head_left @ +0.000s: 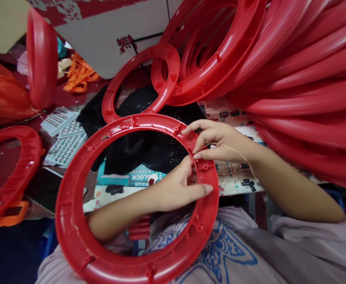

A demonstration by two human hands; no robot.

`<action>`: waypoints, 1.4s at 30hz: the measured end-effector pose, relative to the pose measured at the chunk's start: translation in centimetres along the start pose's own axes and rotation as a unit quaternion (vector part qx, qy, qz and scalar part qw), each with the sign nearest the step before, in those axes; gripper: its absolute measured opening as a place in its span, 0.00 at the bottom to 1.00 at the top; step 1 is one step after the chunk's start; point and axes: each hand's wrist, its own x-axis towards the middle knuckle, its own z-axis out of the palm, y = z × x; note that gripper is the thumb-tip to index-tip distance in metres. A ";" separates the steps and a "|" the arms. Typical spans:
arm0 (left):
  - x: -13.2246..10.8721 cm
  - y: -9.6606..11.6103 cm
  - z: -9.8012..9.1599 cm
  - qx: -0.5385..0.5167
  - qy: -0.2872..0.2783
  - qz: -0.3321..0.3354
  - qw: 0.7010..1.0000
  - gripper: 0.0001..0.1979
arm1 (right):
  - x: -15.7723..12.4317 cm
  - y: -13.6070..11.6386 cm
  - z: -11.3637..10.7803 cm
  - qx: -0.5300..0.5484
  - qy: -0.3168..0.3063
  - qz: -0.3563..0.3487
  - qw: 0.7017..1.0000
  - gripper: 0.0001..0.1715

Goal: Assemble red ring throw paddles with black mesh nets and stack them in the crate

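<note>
A large red plastic ring (63, 201) with small ribs and posts on its upturned channel lies tilted over my lap and the table edge. My left hand (180, 185) reaches up through its opening and grips the right side, thumb on the channel, other fingers partly hidden beneath. At the inner rim just above, my right hand (212, 140) has thumb and fingers brought together on a thin tan string (234, 150). The string trails over the right hand towards the wrist. Another thin strand seems to lie in the channel at lower left.
Stacked red rings (294, 79) fill the right side, and a smaller red ring (109, 98) leans behind mine. Black mesh fabric (143, 152) lies on printed cardboard. At left are trays of small metal parts (66, 148), orange plastic pieces (78, 73) and another red ring (32, 157).
</note>
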 end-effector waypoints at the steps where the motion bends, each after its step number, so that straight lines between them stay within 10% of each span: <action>1: 0.1 -0.1 0.1 -0.023 0.028 0.014 0.999 0.24 | 0.0 -0.1 0.0 -0.001 0.003 0.001 1.000 0.02; 10: 1.0 -0.5 0.3 -0.061 0.154 0.069 0.984 0.16 | 0.0 -0.1 0.5 -0.046 0.003 -0.023 0.999 0.02; 20: 0.6 -1.2 -0.3 0.147 0.046 0.097 0.983 0.16 | -0.4 -1.0 -0.2 -0.076 0.040 -0.079 0.993 0.01; 32: 0.2 -0.8 -0.4 0.123 0.005 0.045 0.991 0.18 | -0.7 -2.3 -1.7 -0.116 -0.128 -0.128 0.977 0.13; 42: 0.1 -1.1 -0.4 0.118 -0.058 0.016 0.991 0.15 | -0.1 0.0 -1.2 -0.213 -0.017 -0.184 0.959 0.11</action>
